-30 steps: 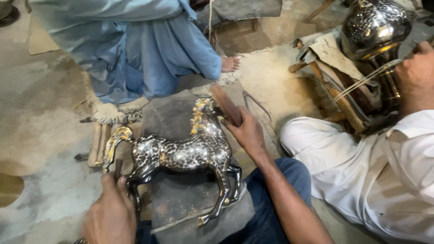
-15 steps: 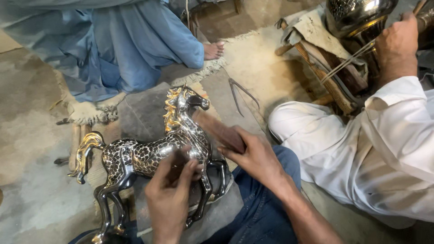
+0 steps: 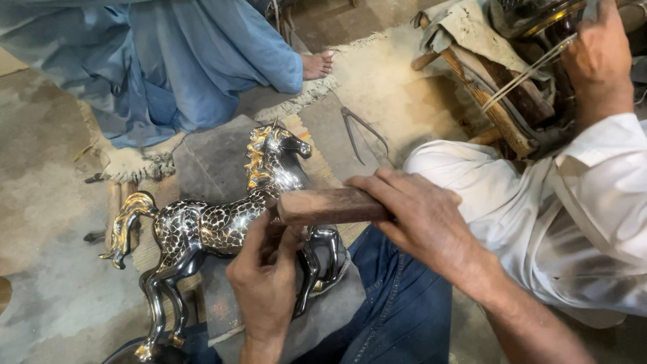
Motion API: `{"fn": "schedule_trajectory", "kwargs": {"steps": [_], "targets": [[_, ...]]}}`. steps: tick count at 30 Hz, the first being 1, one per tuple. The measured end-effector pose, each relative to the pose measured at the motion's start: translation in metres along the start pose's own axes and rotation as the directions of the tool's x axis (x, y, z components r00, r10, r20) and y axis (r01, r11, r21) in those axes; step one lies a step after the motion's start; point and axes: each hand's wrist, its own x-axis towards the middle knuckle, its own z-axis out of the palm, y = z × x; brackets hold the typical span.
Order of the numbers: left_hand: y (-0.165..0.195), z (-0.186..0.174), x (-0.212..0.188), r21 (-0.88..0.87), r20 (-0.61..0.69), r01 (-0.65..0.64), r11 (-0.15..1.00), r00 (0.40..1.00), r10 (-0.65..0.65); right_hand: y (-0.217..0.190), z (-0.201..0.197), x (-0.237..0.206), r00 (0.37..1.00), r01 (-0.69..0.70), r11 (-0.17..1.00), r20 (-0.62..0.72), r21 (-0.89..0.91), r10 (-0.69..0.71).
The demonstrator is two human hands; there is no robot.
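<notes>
Horse's base (image 3: pixel 145 354) cut off below

Metal calipers (image 3: pixel 367 135) on the mat (image 3: pixel 377 101); blue-robed person (image 3: pixel 189 61) seated; white-sleeved co-worker (image 3: pixel 579 209) beside.

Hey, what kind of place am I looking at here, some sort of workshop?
Most likely a metal craft workshop, worked at floor level. A shiny metal horse figure is held by the left hand, the right hand grips a wooden block, and a co-worker's hand handles another metal vessel.

A dusty concrete floor (image 3: pixel 47 202) carries the work. On it lie a grey pad (image 3: pixel 216 158), fringed mat (image 3: pixel 397 94) and metal dividers (image 3: pixel 364 131).
</notes>
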Motion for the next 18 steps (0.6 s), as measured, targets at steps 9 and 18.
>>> {"fn": "schedule_trajectory", "kwargs": {"steps": [9, 18], "targets": [[0.001, 0.001, -0.006, 0.097, 0.005, -0.169, 0.981, 0.985, 0.170, -0.007, -0.015, 0.005, 0.994, 0.099, 0.976, -0.021, -0.193, -0.105], [0.003, -0.002, -0.008, 0.091, -0.043, -0.191, 0.977, 0.980, 0.195, -0.013, -0.034, 0.005, 0.983, 0.152, 0.898, -0.031, -0.412, -0.181]]}}
